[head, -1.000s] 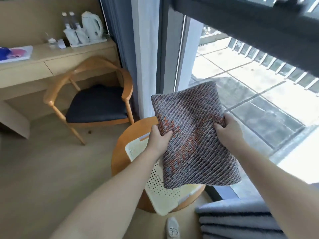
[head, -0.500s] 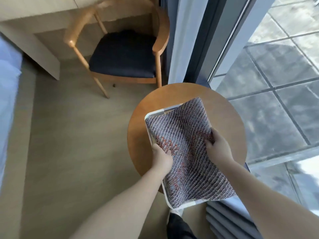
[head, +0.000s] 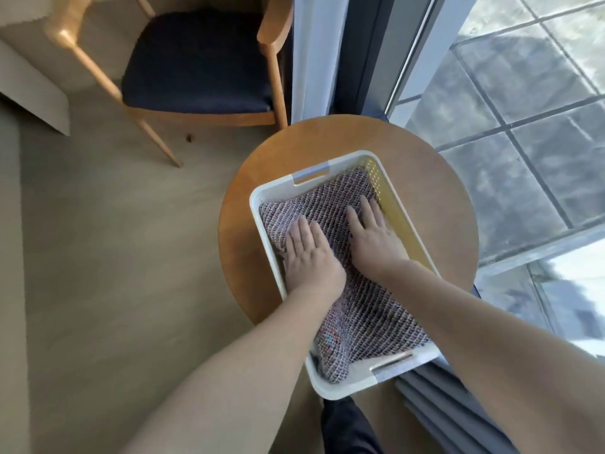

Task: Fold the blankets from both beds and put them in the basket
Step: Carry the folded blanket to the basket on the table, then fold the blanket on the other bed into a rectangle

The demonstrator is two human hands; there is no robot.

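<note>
A folded woven blanket (head: 370,312), grey with reddish flecks, lies inside the white perforated basket (head: 258,204) on a round wooden table (head: 327,139). My left hand (head: 309,253) rests flat on the blanket near the basket's left wall, fingers spread. Beside it, my right hand (head: 373,237) lies flat on the blanket toward the right wall, fingers apart. Neither hand grips the cloth. The blanket's near end bunches up against the basket's front handle (head: 391,360).
A wooden armchair (head: 196,60) with a dark seat stands just behind the table on the left. A curtain (head: 314,54) and a glass door (head: 523,109) run along the right. Striped grey fabric (head: 451,407) lies at the lower right. Bare floor (head: 114,257) spreads on the left.
The blanket went from held up in both hands, down into the basket. Both hands let go of its edges and now lie flat on top of it.
</note>
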